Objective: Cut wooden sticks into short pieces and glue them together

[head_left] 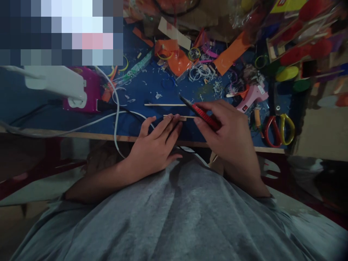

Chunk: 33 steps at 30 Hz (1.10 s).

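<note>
Lying at the far left of the blue table [152, 85], a white adapter [56, 84] is resting against a magenta box [91, 92], and a white cable [116, 108] is looping from there toward the table's near edge. The left hand [154, 145] is lying almost flat, its fingers stretched out and gripping nothing; its fingertips [174, 117] are pressing on a short wooden stick [187, 117] that is lying crosswise near that edge. A longer thin stick [165, 104] is lying parallel, just beyond it. The right hand [231, 134] is closing around a red cutter [203, 114], whose dark tip is pointing up and left above the short stick's right end. Farther right, a pink glue gun [252, 95] and scissors [280, 129] with red and yellow handles are lying among paper scraps.
</note>
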{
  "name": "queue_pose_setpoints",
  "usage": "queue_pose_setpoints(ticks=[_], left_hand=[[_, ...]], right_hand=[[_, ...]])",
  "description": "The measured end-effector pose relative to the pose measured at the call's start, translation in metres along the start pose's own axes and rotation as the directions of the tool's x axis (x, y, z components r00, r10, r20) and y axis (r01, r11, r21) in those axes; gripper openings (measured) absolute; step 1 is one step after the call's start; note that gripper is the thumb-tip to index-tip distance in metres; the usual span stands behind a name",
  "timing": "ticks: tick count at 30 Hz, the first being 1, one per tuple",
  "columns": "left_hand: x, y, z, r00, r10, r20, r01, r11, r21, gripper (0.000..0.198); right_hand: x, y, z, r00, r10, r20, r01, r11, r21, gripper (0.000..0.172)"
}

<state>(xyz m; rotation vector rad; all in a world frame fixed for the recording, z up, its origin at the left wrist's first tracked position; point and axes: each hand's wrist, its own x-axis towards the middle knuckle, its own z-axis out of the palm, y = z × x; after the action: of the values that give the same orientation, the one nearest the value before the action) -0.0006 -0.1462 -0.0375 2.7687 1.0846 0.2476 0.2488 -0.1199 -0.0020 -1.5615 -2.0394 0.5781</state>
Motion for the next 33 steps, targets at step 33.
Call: queue_pose_setpoints(ticks=[33], left_hand=[[0.008, 0.000, 0.025, 0.990, -0.002, -0.142, -0.007, 0.998, -0.056, 0.062]], right_hand=[[-0.066, -0.040, 0.022, 0.974, 0.197, 0.109, -0.179, 0.971, -0.159, 0.070]])
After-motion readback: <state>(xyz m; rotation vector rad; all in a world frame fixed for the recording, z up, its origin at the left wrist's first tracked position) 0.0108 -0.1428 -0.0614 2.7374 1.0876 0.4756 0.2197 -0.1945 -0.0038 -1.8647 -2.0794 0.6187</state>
